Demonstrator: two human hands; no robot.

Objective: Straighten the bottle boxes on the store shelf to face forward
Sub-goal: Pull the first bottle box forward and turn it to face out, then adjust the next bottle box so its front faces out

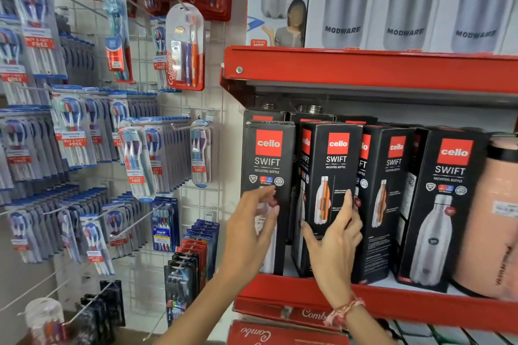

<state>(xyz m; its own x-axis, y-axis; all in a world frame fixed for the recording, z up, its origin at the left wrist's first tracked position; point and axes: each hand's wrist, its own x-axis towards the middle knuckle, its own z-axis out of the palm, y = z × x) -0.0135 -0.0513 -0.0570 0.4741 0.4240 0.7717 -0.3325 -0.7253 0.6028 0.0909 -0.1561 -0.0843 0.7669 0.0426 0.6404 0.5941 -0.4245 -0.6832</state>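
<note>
Several black Cello Swift bottle boxes stand in a row on the red shelf (280, 287). The leftmost box (269, 159) faces forward. The second box (330, 171) is turned at an angle, showing two faces. A third box (388, 185) is also angled, and a fourth box (445, 190) faces roughly forward. My left hand (252, 227) lies on the front of the leftmost box, fingers spread. My right hand (335, 241) grips the second box, thumb on its left edge and fingers on its right edge. More boxes stand behind the row.
A pink flask (496, 218) stands at the row's right end. Modware bottle boxes (403, 3) fill the upper shelf. Toothbrush packs (140, 159) hang on a wire grid to the left. Red Combo boxes (280, 333) lie below the shelf.
</note>
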